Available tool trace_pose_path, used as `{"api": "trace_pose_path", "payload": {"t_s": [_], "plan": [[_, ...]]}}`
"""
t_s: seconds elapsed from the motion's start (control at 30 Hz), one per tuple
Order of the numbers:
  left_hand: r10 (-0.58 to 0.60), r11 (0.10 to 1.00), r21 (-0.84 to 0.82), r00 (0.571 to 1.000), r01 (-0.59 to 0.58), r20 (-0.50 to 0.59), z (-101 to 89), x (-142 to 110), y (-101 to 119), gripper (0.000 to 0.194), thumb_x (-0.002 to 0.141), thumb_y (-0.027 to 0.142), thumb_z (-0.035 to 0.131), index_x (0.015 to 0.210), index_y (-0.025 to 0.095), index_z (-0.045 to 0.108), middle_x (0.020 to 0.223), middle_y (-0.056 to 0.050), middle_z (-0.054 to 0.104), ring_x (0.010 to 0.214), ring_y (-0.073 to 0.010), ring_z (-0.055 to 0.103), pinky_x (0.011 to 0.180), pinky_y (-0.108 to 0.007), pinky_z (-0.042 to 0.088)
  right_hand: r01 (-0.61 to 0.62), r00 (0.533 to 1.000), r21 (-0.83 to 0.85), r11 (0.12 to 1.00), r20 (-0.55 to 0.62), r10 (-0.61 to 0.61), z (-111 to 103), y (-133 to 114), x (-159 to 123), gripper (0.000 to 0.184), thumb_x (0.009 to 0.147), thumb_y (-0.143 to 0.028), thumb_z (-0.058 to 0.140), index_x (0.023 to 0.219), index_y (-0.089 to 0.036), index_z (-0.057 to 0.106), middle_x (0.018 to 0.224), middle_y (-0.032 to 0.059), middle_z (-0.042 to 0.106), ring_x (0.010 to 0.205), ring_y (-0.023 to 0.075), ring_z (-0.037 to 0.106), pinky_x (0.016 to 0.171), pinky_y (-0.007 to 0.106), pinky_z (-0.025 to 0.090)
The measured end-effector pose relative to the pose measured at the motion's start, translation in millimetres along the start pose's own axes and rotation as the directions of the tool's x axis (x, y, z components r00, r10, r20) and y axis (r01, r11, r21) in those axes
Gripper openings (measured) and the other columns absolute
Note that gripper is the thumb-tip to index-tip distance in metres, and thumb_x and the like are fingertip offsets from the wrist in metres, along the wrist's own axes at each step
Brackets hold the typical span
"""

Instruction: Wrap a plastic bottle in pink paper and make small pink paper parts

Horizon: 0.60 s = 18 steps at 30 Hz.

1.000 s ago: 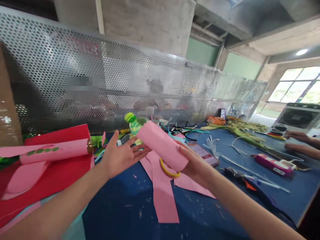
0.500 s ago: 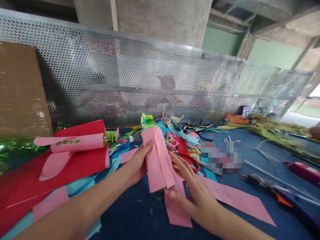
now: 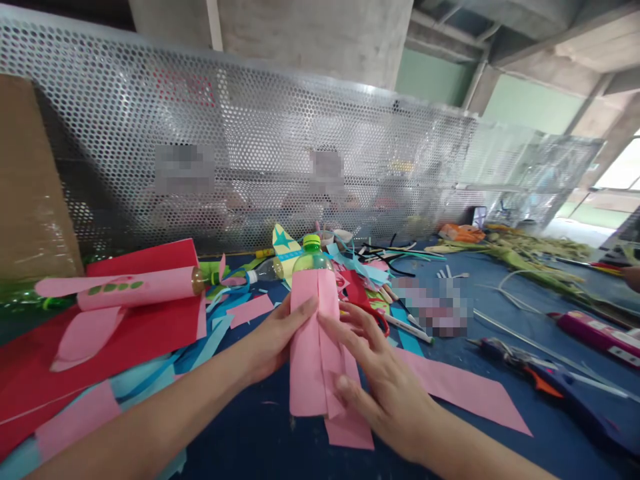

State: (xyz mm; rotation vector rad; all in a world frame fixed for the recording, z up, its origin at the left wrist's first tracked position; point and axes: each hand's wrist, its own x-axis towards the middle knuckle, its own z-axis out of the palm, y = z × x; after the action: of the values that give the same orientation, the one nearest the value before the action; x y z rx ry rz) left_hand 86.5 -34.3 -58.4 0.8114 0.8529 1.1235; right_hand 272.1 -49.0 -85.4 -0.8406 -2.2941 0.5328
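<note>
A green plastic bottle (image 3: pixel 312 245) with a green cap stands in front of me, its body wrapped in pink paper (image 3: pixel 305 373). The paper's edge overlaps in a lengthwise seam facing me. My left hand (image 3: pixel 283 333) grips the wrapped bottle from the left, thumb across the front. Against the right side is my right hand (image 3: pixel 380 373), its index fingertip on the seam and thumb near the lower flap; its other fingers curve behind the bottle. Beneath and beside it lie a short pink strip (image 3: pixel 353 433) and a longer pink strip (image 3: pixel 470 393).
At left, a pink paper-covered bottle (image 3: pixel 145 288) rests on red card (image 3: pixel 170 327). Red-handled scissors (image 3: pixel 383 320) and paper scraps lie behind my right hand. A glue gun (image 3: pixel 540 373) and purple pack (image 3: pixel 595 333) are at right. A perforated metal panel (image 3: pixel 280 133) stands behind.
The wrapped bottle has come more upright, its lower end nearer me. My right index finger has moved onto the paper seam. The view has shifted slightly right.
</note>
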Motion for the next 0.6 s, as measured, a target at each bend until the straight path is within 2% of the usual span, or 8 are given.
{"api": "trace_pose_path", "payload": {"t_s": [0.13, 0.23, 0.37, 0.47, 0.53, 0.57, 0.6], "plan": [[-0.016, 1.0, 0.02, 1.0, 0.017, -0.021, 2.2, -2, 1, 0.061, 0.073, 0.042, 0.079, 0.123, 0.018, 0.055, 0.118, -0.014, 0.067, 0.11, -0.0317, 0.062, 0.089, -0.04, 0.051, -0.019, 1.0, -0.007, 1.0, -0.02, 0.019, -3, -1, 1, 0.05, 0.097, -0.045, 0.038, 0.146, -0.043, 0.027, 0.144, 0.0067, 0.03, 0.137, 0.0293, 0.032, 0.108, 0.053, 0.038], [-0.052, 0.998, 0.024, 0.998, 0.051, 0.035, 4.5, -5, 2, 0.063, 0.072, 0.044, 0.078, 0.124, 0.018, 0.054, 0.118, -0.015, 0.067, 0.11, -0.0329, 0.062, 0.086, -0.04, 0.052, -0.021, 0.999, -0.016, 1.0, -0.051, 0.02, -6, -1, 2, 0.047, 0.099, -0.043, 0.036, 0.145, -0.041, 0.031, 0.14, 0.0086, 0.034, 0.132, 0.0283, 0.039, 0.106, 0.053, 0.039], [-0.079, 0.995, 0.067, 0.986, 0.07, 0.148, 6.3, -6, 5, 0.07, 0.064, 0.047, 0.083, 0.12, 0.015, 0.055, 0.113, -0.015, 0.069, 0.109, -0.0331, 0.063, 0.083, -0.037, 0.053, -0.015, 0.996, -0.055, 0.998, -0.09, 0.01, -6, 3, 6, 0.045, 0.099, -0.041, 0.036, 0.144, -0.041, 0.034, 0.135, 0.0094, 0.039, 0.13, 0.0283, 0.04, 0.104, 0.053, 0.041], [-0.091, 0.991, 0.109, 0.987, 0.076, 0.135, 4.8, -8, 8, 0.077, 0.062, 0.041, 0.086, 0.126, 0.017, 0.05, 0.114, -0.014, 0.068, 0.101, -0.0302, 0.067, 0.08, -0.036, 0.054, -0.027, 0.986, 0.003, 1.0, -0.167, 0.027, -14, 8, 11, 0.046, 0.098, -0.038, 0.04, 0.144, -0.041, 0.035, 0.133, 0.0088, 0.042, 0.123, 0.0273, 0.046, 0.099, 0.051, 0.045], [-0.128, 0.983, 0.141, 0.987, 0.115, 0.092, 2.3, -8, 9, 0.084, 0.06, 0.039, 0.087, 0.13, 0.018, 0.045, 0.116, -0.014, 0.068, 0.095, -0.0283, 0.069, 0.077, -0.036, 0.055, 0.009, 0.934, 0.185, 0.983, -0.353, 0.058, -31, 6, 13, 0.045, 0.098, -0.036, 0.04, 0.143, -0.044, 0.034, 0.123, 0.0065, 0.051, 0.108, 0.0235, 0.056, 0.089, 0.046, 0.051], [-0.15, 0.979, 0.153, 0.986, 0.137, 0.073, 0.8, -9, 9, 0.086, 0.059, 0.039, 0.087, 0.131, 0.018, 0.044, 0.116, -0.014, 0.068, 0.091, -0.0274, 0.069, 0.075, -0.035, 0.055, 0.086, 0.85, 0.309, 0.947, -0.519, 0.092, -42, 3, 13, 0.042, 0.099, -0.036, 0.038, 0.14, -0.045, 0.037, 0.111, 0.0043, 0.057, 0.092, 0.0201, 0.06, 0.078, 0.042, 0.055], [-0.166, 0.976, 0.156, 0.984, 0.155, 0.06, -0.5, -9, 9, 0.087, 0.058, 0.039, 0.087, 0.13, 0.018, 0.044, 0.113, -0.014, 0.069, 0.087, -0.0265, 0.07, 0.073, -0.035, 0.056, 0.215, 0.739, 0.412, 0.885, -0.662, 0.128, -55, -1, 12, 0.038, 0.098, -0.037, 0.039, 0.135, -0.045, 0.042, 0.1, 0.0016, 0.06, 0.081, 0.0181, 0.06, 0.069, 0.037, 0.055]]}}
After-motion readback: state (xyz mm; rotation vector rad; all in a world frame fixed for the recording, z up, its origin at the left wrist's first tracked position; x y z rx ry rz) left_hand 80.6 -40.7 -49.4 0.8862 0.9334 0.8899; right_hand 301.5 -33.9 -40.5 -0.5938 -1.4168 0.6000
